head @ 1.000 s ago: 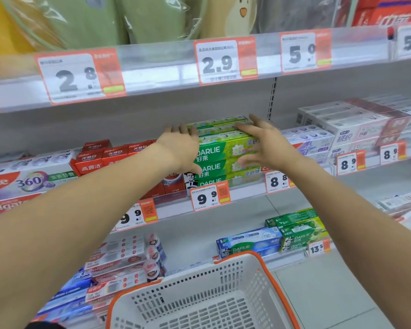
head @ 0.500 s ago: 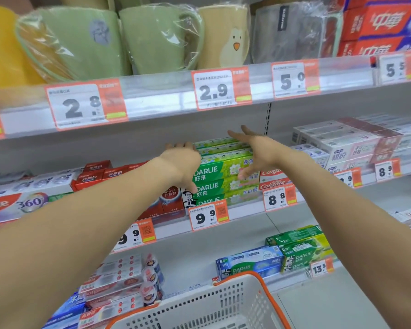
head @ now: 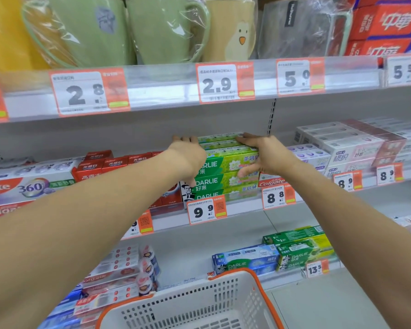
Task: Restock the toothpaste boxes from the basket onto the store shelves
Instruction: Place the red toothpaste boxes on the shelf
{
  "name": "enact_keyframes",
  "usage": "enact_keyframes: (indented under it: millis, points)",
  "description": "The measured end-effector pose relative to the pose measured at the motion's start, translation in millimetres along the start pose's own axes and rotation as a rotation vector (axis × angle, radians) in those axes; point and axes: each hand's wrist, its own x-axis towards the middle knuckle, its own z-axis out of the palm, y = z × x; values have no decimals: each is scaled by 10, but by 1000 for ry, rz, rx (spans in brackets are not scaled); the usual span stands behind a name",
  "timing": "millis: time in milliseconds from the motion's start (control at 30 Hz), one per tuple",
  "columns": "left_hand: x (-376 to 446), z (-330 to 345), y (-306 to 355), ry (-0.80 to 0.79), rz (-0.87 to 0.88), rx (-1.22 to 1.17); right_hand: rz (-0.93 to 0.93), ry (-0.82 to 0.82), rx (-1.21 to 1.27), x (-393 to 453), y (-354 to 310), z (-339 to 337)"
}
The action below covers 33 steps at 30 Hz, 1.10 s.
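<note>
A stack of green Darlie toothpaste boxes [head: 226, 172] sits on the middle shelf [head: 242, 210], above the 9.9 price tag [head: 204, 211]. My left hand [head: 188, 157] clasps the left end of the top boxes, fingers lying over the top and thumb down the front. At the right end my right hand [head: 263, 154] grips the same way, thumb on the front face. The white basket [head: 254, 276] with an orange rim hangs below; no boxes show in the part I can see.
Red boxes [head: 100, 166] and Colgate 360 boxes [head: 29, 186] crowd the stack's left; Colgate boxes [head: 272, 182] and white boxes [head: 342, 143] stand to its right. Wrapped mugs [head: 166, 32] fill the shelf above. More Darlie boxes [head: 304, 252] lie on the lower shelf.
My right hand lifted off the stack with its fingers spread half a second ago and now rests on its right end again. The left hand stayed put. The view tilted upward.
</note>
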Motion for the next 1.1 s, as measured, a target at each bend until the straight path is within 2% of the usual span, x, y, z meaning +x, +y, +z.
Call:
enact_keyframes:
  millis: [133, 233, 300, 367, 467, 700, 833, 900, 1000, 1100]
  points:
    - [86, -33, 56, 9, -46, 53, 39, 54, -76, -58, 247, -185]
    - [225, -81, 210, 257, 45, -176, 177, -22, -191, -156, 598, -285]
    - [333, -129, 361, 332, 111, -295, 204, -134, -251, -216, 767, -183]
    - [452, -141, 492, 303, 111, -326, 182, -168, -307, -260, 875, -23]
    - [585, -79, 584, 231, 87, -335, 141, -70, -303, -292, 935, 38]
    - [652, -39, 613, 205, 77, -375, 93, -52, -394, -256, 986, -6]
    - [680, -20, 598, 182, 86, -380, 110, -159, -417, -59, 888, -146]
    - [683, -8, 600, 181, 91, -375, 104, -267, -432, 71, 839, -189]
    - [695, 6, 601, 190, 91, -368, 159, -458, -323, 249, 770, -212]
    - [706, 25, 597, 196, 87, -373, 165, -502, -298, 304, 721, -211]
